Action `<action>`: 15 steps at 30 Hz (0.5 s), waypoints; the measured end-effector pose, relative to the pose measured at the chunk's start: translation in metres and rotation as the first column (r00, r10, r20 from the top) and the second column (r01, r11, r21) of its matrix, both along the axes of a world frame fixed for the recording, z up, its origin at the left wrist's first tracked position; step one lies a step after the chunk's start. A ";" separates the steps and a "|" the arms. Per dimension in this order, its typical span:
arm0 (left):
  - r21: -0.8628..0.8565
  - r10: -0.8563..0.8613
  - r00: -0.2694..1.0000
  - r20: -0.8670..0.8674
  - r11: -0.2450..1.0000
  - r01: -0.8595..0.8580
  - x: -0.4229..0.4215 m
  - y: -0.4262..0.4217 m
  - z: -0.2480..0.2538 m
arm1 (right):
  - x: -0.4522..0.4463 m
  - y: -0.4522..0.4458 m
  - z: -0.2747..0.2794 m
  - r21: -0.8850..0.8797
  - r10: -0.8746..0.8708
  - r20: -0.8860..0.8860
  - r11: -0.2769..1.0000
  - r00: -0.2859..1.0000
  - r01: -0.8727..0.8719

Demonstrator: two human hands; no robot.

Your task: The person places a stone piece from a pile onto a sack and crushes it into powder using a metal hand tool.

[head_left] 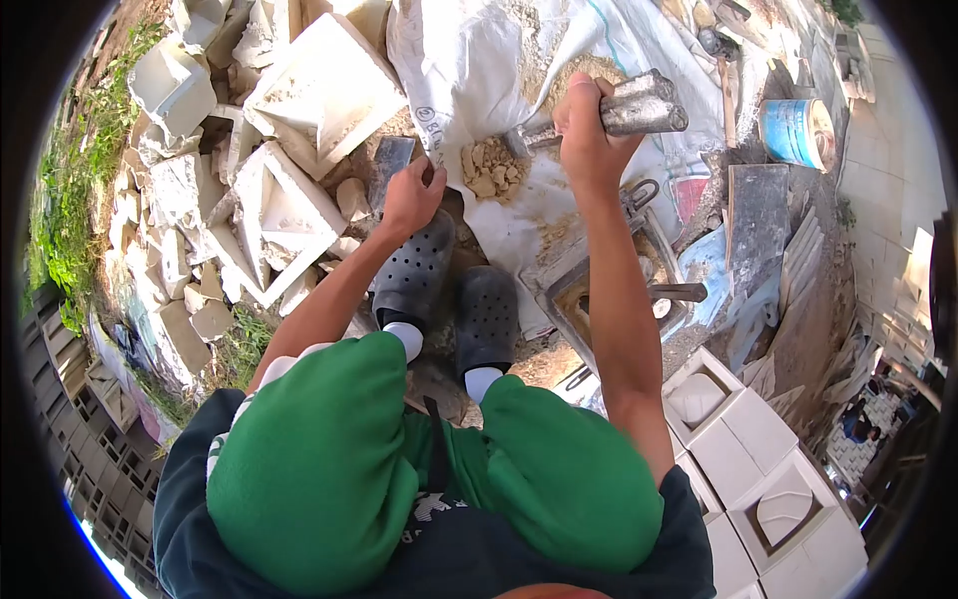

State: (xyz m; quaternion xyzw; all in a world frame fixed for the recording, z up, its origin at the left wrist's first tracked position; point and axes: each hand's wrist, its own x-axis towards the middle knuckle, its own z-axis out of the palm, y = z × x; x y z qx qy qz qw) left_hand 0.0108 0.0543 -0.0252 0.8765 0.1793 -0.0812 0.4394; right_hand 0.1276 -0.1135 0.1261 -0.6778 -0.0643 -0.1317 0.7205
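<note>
My right hand [593,135] is wrapped round a grey, crusted metal tool [639,105], held above a white sack sheet [449,60]. Below and left of that tool lies a small heap of tan broken lumps [492,169] on the sheet. My left hand [413,196] is at the sheet's left edge, just above my grey shoe, its fingers curled together; whatever they may hold is too small to tell. Beside it on the left lies a dark flat plate [391,163].
White square moulded blocks [324,95] and broken pieces are piled at the left. A tray [579,309] with a metal bar [679,293] sits right of my shoes. Further right are a blue bucket [793,133], a dark board [755,215] and stacked white blocks [743,444].
</note>
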 end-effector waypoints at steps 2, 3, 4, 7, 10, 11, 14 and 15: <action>-0.007 -0.008 1.000 0.000 1.000 0.008 -0.006 -0.001 -0.002 | -0.011 -0.003 0.013 -0.010 0.081 -0.076 0.997 0.994 -0.082; -0.011 0.005 1.000 0.019 1.000 -0.005 -0.001 0.001 -0.003 | -0.014 -0.003 0.026 0.037 0.058 -0.081 0.998 0.995 -0.055; -0.013 0.006 1.000 0.011 1.000 -0.006 -0.002 0.000 -0.003 | -0.017 -0.006 0.046 0.043 0.052 -0.085 0.998 0.995 -0.049; -0.007 0.000 1.000 -0.012 1.000 0.000 0.000 0.001 0.002 | -0.024 -0.008 0.096 0.107 0.002 -0.009 0.994 1.000 -0.001; 0.006 -0.014 0.999 -0.046 1.000 0.014 0.001 0.001 0.003 | -0.021 -0.010 0.070 0.094 0.004 -0.002 0.996 1.000 -0.004; -0.018 0.010 1.000 0.005 1.000 -0.010 0.000 0.000 0.000 | -0.019 -0.006 0.041 0.099 0.008 -0.036 0.995 0.999 -0.004; -0.031 0.021 0.999 0.045 0.999 -0.020 0.003 0.000 -0.003 | -0.014 -0.005 0.003 -0.014 0.019 -0.038 1.000 0.999 -0.020; -0.012 -0.007 1.000 -0.002 1.000 0.007 -0.001 0.001 -0.003 | -0.017 -0.008 0.008 0.021 0.041 -0.103 0.999 0.994 -0.039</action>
